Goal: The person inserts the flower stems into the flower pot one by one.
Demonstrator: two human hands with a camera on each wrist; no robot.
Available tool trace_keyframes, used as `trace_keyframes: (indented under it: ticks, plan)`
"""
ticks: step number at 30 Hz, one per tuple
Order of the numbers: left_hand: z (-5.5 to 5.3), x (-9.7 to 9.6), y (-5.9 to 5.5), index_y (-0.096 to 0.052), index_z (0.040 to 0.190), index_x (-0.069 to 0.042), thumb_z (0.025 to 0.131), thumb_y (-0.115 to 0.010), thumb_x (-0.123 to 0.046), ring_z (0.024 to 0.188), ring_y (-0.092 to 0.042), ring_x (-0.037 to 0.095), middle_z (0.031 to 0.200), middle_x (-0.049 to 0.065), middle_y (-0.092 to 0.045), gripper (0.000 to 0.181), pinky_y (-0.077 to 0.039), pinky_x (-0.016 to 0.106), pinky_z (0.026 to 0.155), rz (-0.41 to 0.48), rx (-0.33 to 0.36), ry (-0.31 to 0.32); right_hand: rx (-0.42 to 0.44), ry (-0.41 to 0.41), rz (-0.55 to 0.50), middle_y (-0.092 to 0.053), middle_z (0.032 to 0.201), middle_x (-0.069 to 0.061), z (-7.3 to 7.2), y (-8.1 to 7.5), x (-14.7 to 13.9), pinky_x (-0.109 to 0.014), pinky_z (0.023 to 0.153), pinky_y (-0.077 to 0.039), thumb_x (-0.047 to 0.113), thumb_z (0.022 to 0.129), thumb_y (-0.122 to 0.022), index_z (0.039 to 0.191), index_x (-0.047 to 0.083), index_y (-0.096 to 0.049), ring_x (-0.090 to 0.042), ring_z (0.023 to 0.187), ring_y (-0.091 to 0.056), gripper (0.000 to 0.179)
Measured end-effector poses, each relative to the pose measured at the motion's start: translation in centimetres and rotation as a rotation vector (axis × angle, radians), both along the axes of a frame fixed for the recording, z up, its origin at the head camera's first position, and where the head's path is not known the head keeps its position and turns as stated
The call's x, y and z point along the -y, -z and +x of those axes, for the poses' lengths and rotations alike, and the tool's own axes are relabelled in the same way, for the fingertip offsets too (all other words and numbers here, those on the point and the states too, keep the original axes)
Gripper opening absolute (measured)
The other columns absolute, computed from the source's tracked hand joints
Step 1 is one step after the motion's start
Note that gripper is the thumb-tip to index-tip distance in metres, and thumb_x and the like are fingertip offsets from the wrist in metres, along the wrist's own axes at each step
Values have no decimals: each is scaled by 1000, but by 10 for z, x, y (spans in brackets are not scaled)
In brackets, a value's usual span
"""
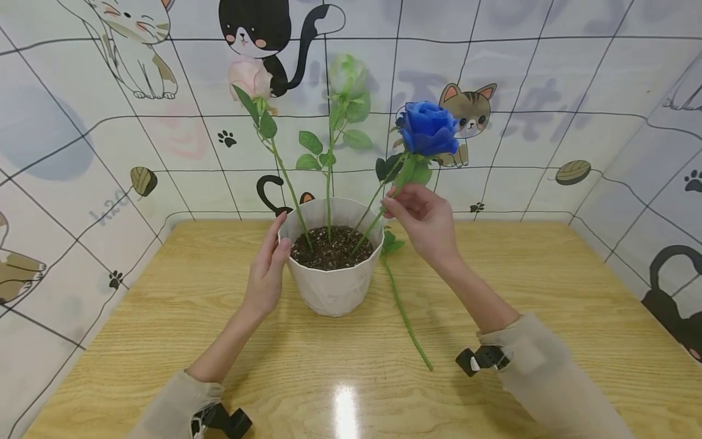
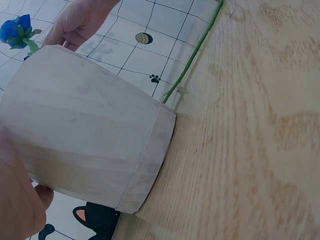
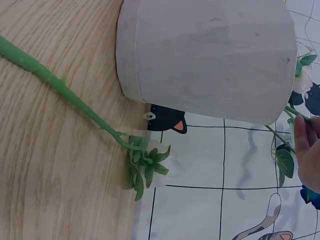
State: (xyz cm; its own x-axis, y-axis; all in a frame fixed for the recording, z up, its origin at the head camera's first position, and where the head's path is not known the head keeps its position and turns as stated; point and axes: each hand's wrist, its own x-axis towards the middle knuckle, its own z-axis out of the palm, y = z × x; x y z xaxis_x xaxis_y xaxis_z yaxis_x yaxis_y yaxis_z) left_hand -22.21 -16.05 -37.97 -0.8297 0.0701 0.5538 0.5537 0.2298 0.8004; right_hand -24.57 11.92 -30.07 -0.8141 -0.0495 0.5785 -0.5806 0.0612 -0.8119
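A blue rose (image 1: pixel 429 129) leans to the right out of a white flowerpot (image 1: pixel 331 291). The person's right hand (image 1: pixel 425 222) pinches its green stem between thumb and fingers, just below the bloom. Its lower end goes into the dark soil (image 1: pixel 329 259) inside the pot. Against the pot's left side rests the left hand (image 1: pixel 265 268), fingers extended along the outer wall and thumb near the rim. A pale pink rose (image 1: pixel 250 78) and a whitish-green rose (image 1: pixel 347 74) also stand in the soil, at the left and the middle.
Another flower lies on the wooden table (image 1: pixel 192 317) right of the pot, its long green stem (image 1: pixel 406 317) pointing toward the front. Its head is hidden behind the pot in the head view. A cloth backdrop (image 1: pixel 548 134) printed with cats and grid lines encloses the table's back and sides.
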Motion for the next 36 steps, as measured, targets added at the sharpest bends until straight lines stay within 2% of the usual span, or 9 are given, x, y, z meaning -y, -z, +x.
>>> trace_keyframes:
  ticks: [6, 14, 21, 27, 36]
  plan:
    - [0, 0, 0, -34, 159, -15, 109, -38, -22, 147, -29, 22, 163, 2, -31, 51, -23, 44, 120, 0, 12, -1, -2, 32, 38, -72, 97, -18, 1, 4, -1, -31, 79, -59, 0, 92, -72, 100, -10, -67, -15, 77, -70, 14]
    - [-1, -2, 0, -34, 159, -14, 109, -38, -23, 146, -31, 24, 163, 2, -31, 51, -24, 46, 120, -2, 13, -5, -39, 42, 79, -73, 97, -18, 2, 10, 0, -28, 77, -59, 2, 92, -73, 96, -7, -69, -13, 77, -70, 11]
    - [0, -2, 0, -35, 159, -15, 109, -38, -25, 145, -33, 25, 162, 0, -32, 51, -27, 48, 118, -3, 27, -13, -23, 20, 71, -72, 96, -20, 2, 13, 2, -29, 75, -60, 0, 91, -73, 95, -9, -69, -13, 76, -70, 10]
    - [1, -2, 0, -34, 159, -16, 109, -37, -26, 147, -31, 25, 163, 0, -31, 51, -25, 48, 120, -16, 41, -26, -18, 43, 82, -73, 96, -19, 3, 16, 3, -26, 76, -59, 0, 91, -73, 93, -8, -68, -11, 76, -70, 10]
    - [3, -2, -3, -34, 159, -18, 109, -37, -27, 147, -31, 26, 162, 3, -32, 51, -27, 49, 119, -18, 43, -20, -104, -5, 70, -71, 95, -23, 1, 22, 9, -30, 78, -60, -3, 90, -73, 90, -11, -67, -10, 77, -69, 9]
